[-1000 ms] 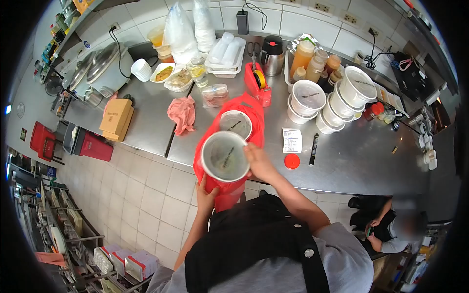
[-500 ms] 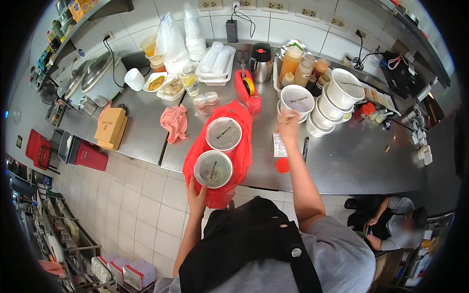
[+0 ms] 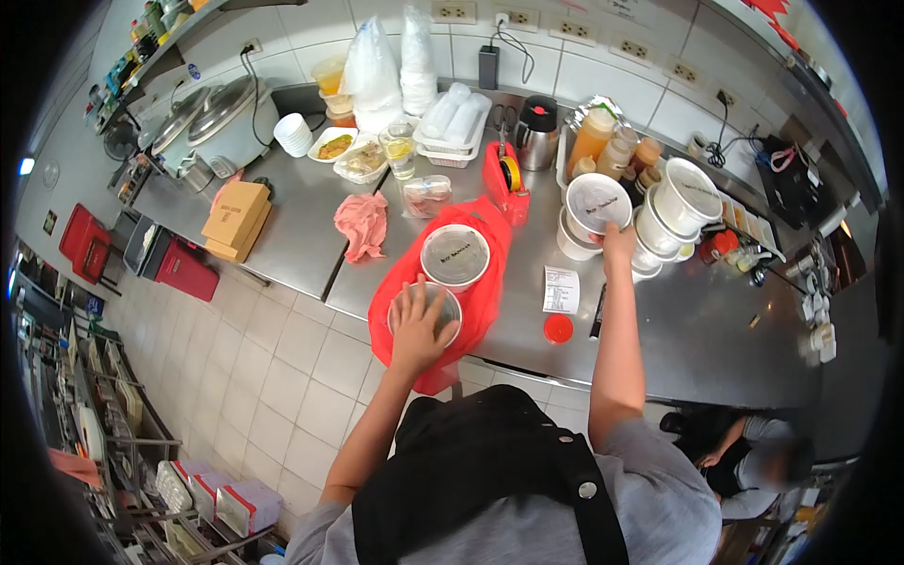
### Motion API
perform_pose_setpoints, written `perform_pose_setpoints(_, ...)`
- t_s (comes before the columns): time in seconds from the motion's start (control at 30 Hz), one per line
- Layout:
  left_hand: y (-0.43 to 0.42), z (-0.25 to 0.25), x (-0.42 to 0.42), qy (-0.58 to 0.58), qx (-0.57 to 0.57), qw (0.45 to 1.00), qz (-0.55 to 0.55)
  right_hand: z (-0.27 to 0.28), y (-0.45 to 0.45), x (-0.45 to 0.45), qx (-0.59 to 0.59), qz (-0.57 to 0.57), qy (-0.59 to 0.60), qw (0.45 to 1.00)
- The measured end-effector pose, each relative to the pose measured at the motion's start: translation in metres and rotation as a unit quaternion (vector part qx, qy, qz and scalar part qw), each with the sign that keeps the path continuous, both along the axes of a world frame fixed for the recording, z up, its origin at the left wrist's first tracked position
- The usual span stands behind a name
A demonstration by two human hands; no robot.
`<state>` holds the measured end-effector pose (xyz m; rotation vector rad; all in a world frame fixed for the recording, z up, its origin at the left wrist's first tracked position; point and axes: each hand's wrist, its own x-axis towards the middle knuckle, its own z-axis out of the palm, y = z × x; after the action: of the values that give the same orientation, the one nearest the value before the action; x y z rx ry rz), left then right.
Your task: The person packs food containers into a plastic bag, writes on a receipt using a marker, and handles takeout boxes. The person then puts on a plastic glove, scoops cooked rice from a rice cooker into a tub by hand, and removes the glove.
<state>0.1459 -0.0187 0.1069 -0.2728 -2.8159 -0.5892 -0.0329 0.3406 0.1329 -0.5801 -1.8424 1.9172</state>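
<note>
My left hand [image 3: 419, 325] lies spread over the lid of the nearer white tub [image 3: 450, 331], its fingers apart. Behind it stands a second tub [image 3: 456, 256] with a clear lid and black handwriting. Both tubs are on a red plastic bag [image 3: 490, 235] whose sides are pulled down around them. My right hand [image 3: 619, 245] grips the front right rim of another lidded, marked tub [image 3: 597, 201]. Below that one, another white tub [image 3: 573, 243] is partly hidden. A taller stack of tubs [image 3: 692, 193] stands just to the right.
A receipt [image 3: 561, 290], a red cap [image 3: 557, 329] and a black marker [image 3: 597, 311] lie before my right arm. A pink cloth [image 3: 361, 226] is on the left, sauce bottles [image 3: 593, 137] and a thermos [image 3: 538, 132] at the back. Someone sits at lower right [image 3: 753, 461].
My left hand has moved from the red bag's edge onto the nearer tub's lid. My right hand, blurred beside the right-hand tubs before, now grips a rim. The view has shifted.
</note>
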Motion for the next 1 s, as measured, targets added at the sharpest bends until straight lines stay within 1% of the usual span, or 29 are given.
perform_pose_setpoints(0.03, 0.003, -0.004, 0.000, 0.001, 0.001, 1.000, 0.005, 0.016, -0.010, 0.011, 0.001, 0.005, 0.001, 1.000)
perform_pose_setpoints(0.1, 0.007, -0.016, 0.001, -0.028, -0.051, 0.998, 0.007, 0.051, -0.028, 0.033, 0.068, 0.080, 0.024, 0.994)
perform_pose_setpoints(0.17, 0.008, -0.014, 0.002, -0.027, -0.054, 0.998, 0.007, 0.085, -0.055, 0.053, 0.021, 0.191, 0.031, 0.981)
perform_pose_setpoints(0.23, 0.009, -0.013, 0.002, -0.031, -0.045, 0.998, 0.013, 0.093, -0.078, 0.059, -0.052, 0.294, -0.017, 0.954)
perform_pose_setpoints(0.3, 0.009, -0.015, 0.001, -0.027, -0.049, 0.998, 0.014, 0.086, -0.111, 0.058, -0.108, 0.350, -0.057, 0.929)
perform_pose_setpoints(0.4, 0.008, -0.015, 0.001, -0.020, -0.054, 0.998, 0.019, 0.044, -0.156, 0.043, -0.080, 0.384, -0.077, 0.917)
perform_pose_setpoints(0.47, 0.008, -0.014, 0.001, -0.016, -0.055, 0.998, 0.019, 0.018, -0.173, 0.037, -0.022, 0.422, -0.117, 0.899)
perform_pose_setpoints(0.5, 0.008, -0.014, 0.001, -0.020, -0.054, 0.998, 0.021, 0.013, -0.173, 0.035, -0.022, 0.421, -0.115, 0.900)
perform_pose_setpoints(0.57, 0.006, -0.013, 0.000, -0.020, -0.051, 0.998, 0.022, 0.005, -0.168, 0.030, -0.042, 0.449, -0.135, 0.882)
perform_pose_setpoints(0.6, 0.003, -0.012, 0.000, -0.026, -0.048, 0.998, 0.020, 0.015, -0.163, 0.036, -0.040, 0.414, -0.128, 0.901)
perform_pose_setpoints(0.63, 0.000, -0.011, -0.002, -0.030, -0.043, 0.998, 0.018, 0.015, -0.153, 0.036, -0.038, 0.410, -0.126, 0.902)
perform_pose_setpoints(0.7, -0.007, -0.011, -0.005, -0.023, -0.042, 0.999, 0.015, 0.008, -0.117, 0.033, -0.103, 0.316, -0.112, 0.936)
perform_pose_setpoints(0.77, -0.013, -0.007, -0.007, -0.042, -0.044, 0.998, 0.006, -0.014, -0.077, 0.031, -0.236, 0.204, -0.122, 0.942)
perform_pose_setpoints(0.83, -0.018, -0.008, -0.011, -0.047, -0.041, 0.998, 0.001, -0.040, -0.040, 0.029, -0.304, 0.104, -0.110, 0.940)
perform_pose_setpoints(0.9, -0.019, -0.009, -0.012, -0.030, -0.047, 0.998, -0.006, -0.064, -0.005, 0.013, -0.320, 0.111, -0.107, 0.935)
perform_pose_setpoints(0.97, -0.018, -0.011, -0.013, -0.034, -0.055, 0.998, -0.013, -0.071, 0.008, 0.007, -0.338, 0.118, -0.109, 0.927)
perform_pose_setpoints(1.0, -0.018, -0.010, -0.015, -0.035, -0.062, 0.997, -0.017, -0.069, 0.008, 0.002, -0.308, 0.115, -0.113, 0.938)
